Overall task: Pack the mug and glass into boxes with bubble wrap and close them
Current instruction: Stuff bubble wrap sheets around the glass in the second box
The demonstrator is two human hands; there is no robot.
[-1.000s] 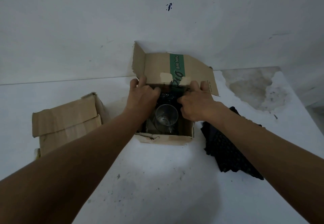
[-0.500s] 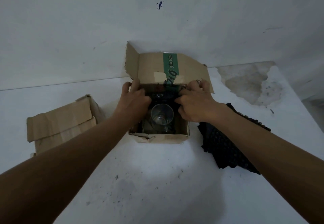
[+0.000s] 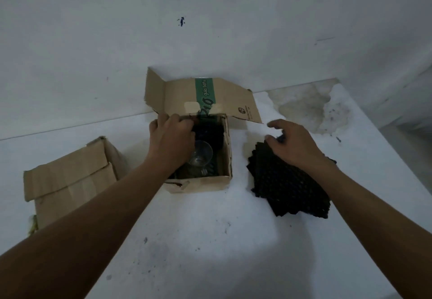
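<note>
An open cardboard box (image 3: 201, 183) with a green stripe on its raised flap stands in the middle of the white table. A clear glass (image 3: 203, 156) stands inside it, with black bubble wrap (image 3: 211, 132) lining the far side. My left hand (image 3: 171, 140) reaches into the box beside the glass, its fingers curled on the wrap at the far rim. My right hand (image 3: 292, 145) is outside the box, to its right. Its spread fingers touch the far edge of a stack of black bubble wrap sheets (image 3: 287, 188). No mug is visible.
A second cardboard box (image 3: 70, 181) with its flaps folded down sits at the left of the table (image 3: 210, 240). A white wall rises right behind the boxes. A stained patch (image 3: 304, 107) marks the far right corner, where the table's edge runs.
My right hand has left the box and moved right onto the stack of black bubble wrap. My left hand stays in the box by the glass.
</note>
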